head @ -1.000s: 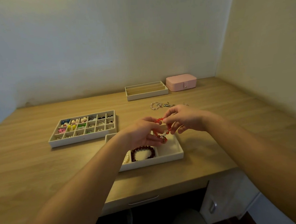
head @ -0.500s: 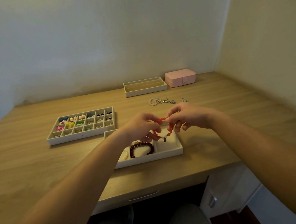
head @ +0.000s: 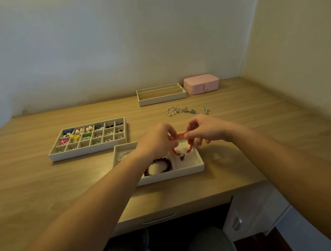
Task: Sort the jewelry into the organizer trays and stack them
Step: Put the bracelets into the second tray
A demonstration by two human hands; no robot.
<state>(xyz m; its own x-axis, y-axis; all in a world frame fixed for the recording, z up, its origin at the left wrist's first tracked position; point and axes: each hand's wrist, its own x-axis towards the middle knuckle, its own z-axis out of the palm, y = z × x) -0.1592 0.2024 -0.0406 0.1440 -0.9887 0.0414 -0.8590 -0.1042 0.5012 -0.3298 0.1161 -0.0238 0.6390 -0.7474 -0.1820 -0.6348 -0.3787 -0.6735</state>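
Both hands pinch a red bead bracelet (head: 176, 152) just above the right compartment of the near tray (head: 199, 165). The left hand (head: 156, 143) and right hand (head: 205, 130) each curl thumb and forefinger round a short bright-red stretch of cord pulled taut between them, the other fingers loosely bent. Below it hangs a loop of glossy orange-red beads with a small dark charm at the bottom. The tray's middle compartment holds a dark red bracelet (head: 159, 165) and its left one a white bead bracelet (head: 123, 154). To the left sits a grid tray (head: 88, 149) of small colourful pieces, and loose silvery jewelry (head: 187, 110) lies farther back
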